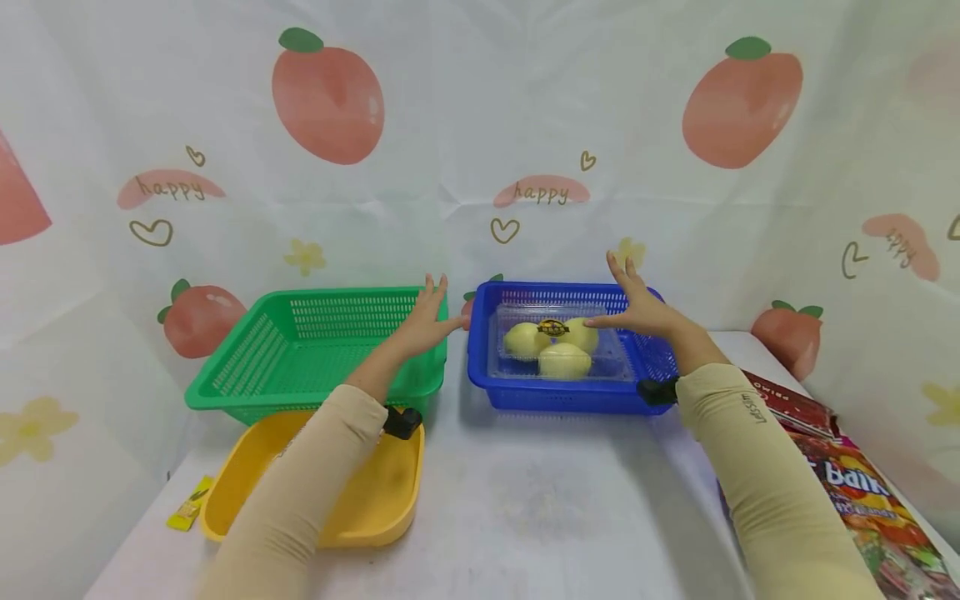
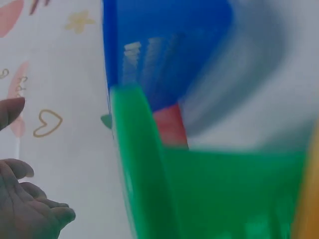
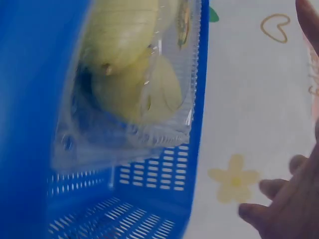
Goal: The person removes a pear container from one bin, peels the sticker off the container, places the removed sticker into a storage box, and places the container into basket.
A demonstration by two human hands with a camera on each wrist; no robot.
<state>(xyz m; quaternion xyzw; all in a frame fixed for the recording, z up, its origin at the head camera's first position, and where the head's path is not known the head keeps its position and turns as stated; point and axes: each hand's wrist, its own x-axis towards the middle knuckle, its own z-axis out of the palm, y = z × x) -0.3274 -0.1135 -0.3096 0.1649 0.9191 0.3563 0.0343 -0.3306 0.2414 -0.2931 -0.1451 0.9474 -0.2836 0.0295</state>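
Observation:
My left hand [image 1: 426, 323] is raised over the right end of a green slotted basket [image 1: 330, 354], fingers spread and thumb pointing right. Nothing is in its grasp; the left wrist view shows the same hand [image 2: 32, 211] beside the basket's green rim. My right hand [image 1: 647, 312] hovers over the right part of a blue basket [image 1: 570, 398], fingers spread and holding nothing. Inside the blue basket sits a clear plastic box [image 1: 611, 362] with a dark and gold label [image 1: 553, 327]. Pale yellow-green melons [image 1: 564, 362] fill the box. In the right wrist view, the box [image 3: 164, 137] lies tilted in the basket.
An orange-yellow basin [image 1: 375, 508] stands in front of the green basket, under my left forearm. To its left lies a small yellow packet [image 1: 190, 504]. Colourful snack bags [image 1: 862, 492] lie at the right edge. A fruit-printed white cloth [image 1: 480, 108] hangs behind.

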